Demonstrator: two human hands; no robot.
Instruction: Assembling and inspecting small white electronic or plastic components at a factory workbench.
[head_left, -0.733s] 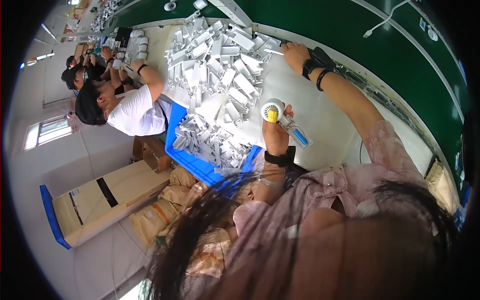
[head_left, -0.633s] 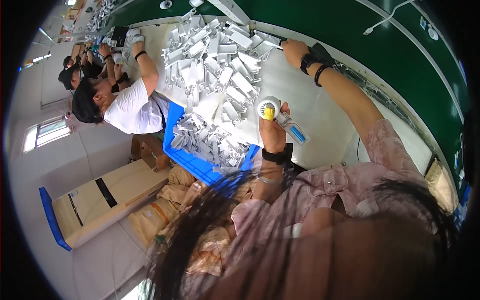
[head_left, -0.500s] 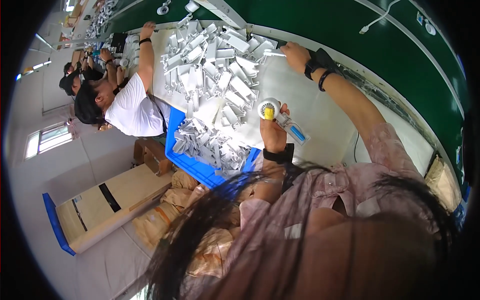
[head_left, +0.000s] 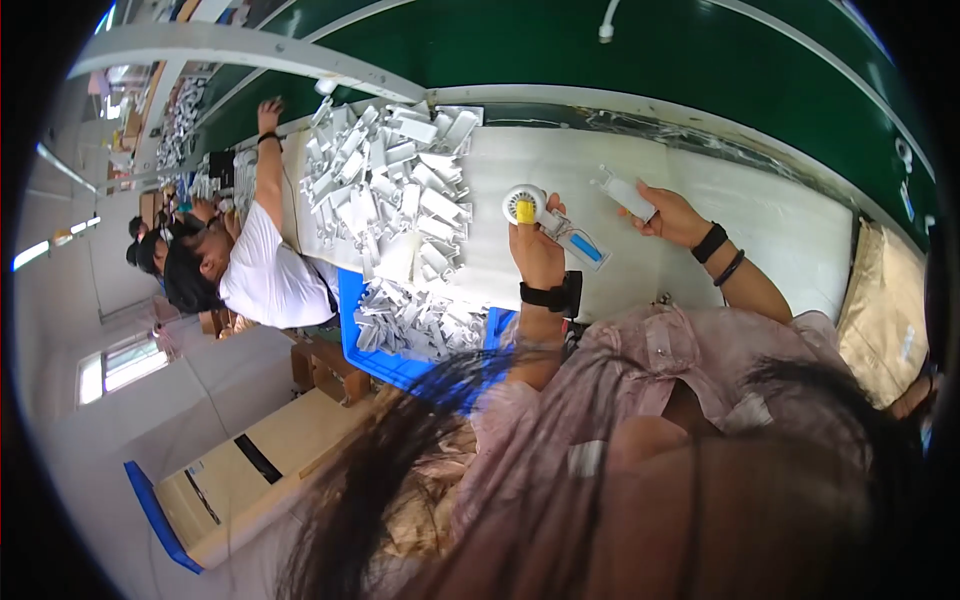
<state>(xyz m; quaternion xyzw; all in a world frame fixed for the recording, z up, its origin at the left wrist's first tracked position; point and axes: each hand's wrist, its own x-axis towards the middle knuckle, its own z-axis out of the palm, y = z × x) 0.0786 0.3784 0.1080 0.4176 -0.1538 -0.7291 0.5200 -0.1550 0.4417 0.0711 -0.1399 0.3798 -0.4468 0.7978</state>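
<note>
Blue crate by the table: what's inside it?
The blue crate holds a loose pile of pale parts. That pile hides the bottom, and dark hair partly covers the near side.

The head-worn fisheye looks down from the near side of the white worktable [head_left: 570, 155], with the left hand [head_left: 538, 256] and right hand [head_left: 674, 216] close below. It faces across to the green surface [head_left: 540, 55] beyond the worktable; hair [head_left: 400, 430] hangs nearer than the worktable.

A round-headed white fan [head_left: 535, 214], its handle [head_left: 561, 228] exposing a blue cylinder [head_left: 585, 247], is held apart from a white casing [head_left: 632, 197].
</note>
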